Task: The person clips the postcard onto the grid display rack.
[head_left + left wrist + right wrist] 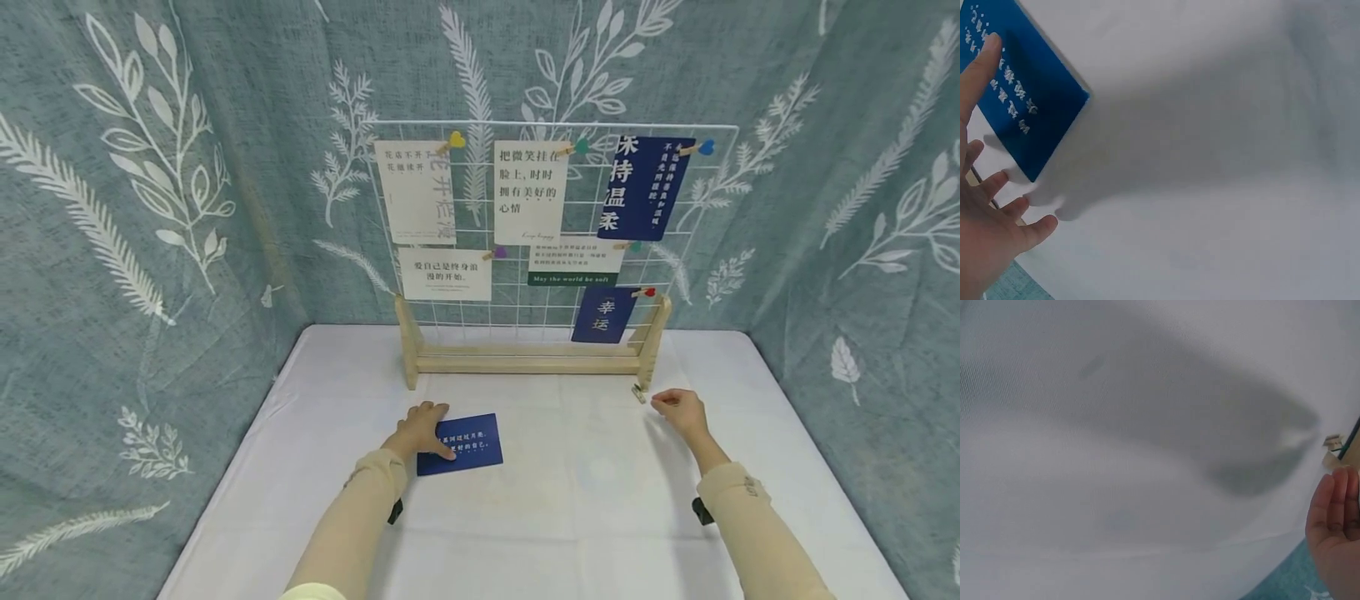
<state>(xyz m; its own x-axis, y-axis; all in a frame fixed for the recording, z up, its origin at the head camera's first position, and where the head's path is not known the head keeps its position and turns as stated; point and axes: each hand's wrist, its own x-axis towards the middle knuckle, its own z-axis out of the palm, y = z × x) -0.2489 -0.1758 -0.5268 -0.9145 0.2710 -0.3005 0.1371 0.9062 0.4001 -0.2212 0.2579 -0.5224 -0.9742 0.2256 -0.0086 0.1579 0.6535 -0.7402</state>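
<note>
Nearest the viewer, two cream sleeves are stretched forward over the white-covered counter (525,533). The left hand (418,429) is laid on the left end of a blue card (465,443) that lies flat on the counter, printed side up; in the left wrist view the fingers (982,59) are seen straight and spread, one fingertip pressed onto the card (1029,100), nothing being gripped. Further right, the right hand (678,410) is rested on the counter with its fingers (1335,500) loosely curled and held together; nothing is seen held in them. Just beside its fingertips a small wooden clip (638,394) lies on the counter, close to the right foot of the wooden stand (528,360). Behind it, a white wire grid (555,225) is held upright in the stand, and six cards, white and dark blue, are pinned to it with heart-topped clips. A leaf-patterned curtain (150,208) is hung behind and to both sides.
</note>
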